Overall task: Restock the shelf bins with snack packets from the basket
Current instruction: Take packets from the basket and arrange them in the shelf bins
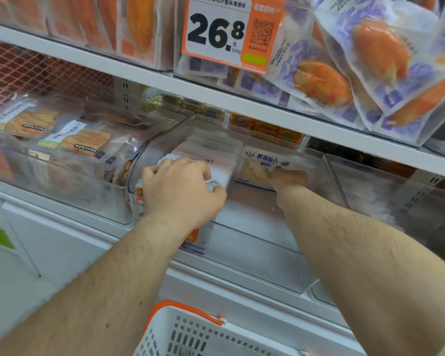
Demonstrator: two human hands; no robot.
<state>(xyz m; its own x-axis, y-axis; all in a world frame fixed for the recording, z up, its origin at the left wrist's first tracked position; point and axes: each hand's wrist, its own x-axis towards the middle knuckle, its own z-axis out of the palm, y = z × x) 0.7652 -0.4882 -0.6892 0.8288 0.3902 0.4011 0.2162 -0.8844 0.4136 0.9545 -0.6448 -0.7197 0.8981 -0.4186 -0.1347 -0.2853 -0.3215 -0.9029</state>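
Gripping white packets point(213, 173) in clear bin point(254, 253), tag point(216, 32) reading 26.8, label perhaps fish.

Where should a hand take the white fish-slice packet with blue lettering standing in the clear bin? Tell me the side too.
Grip the white fish-slice packet by its flat top seal edge, coming from above and in front through the open top of the clear plastic bin. It stands upright facing outward, and the stack of white packets crowds its left side, so a top pinch looks easiest.
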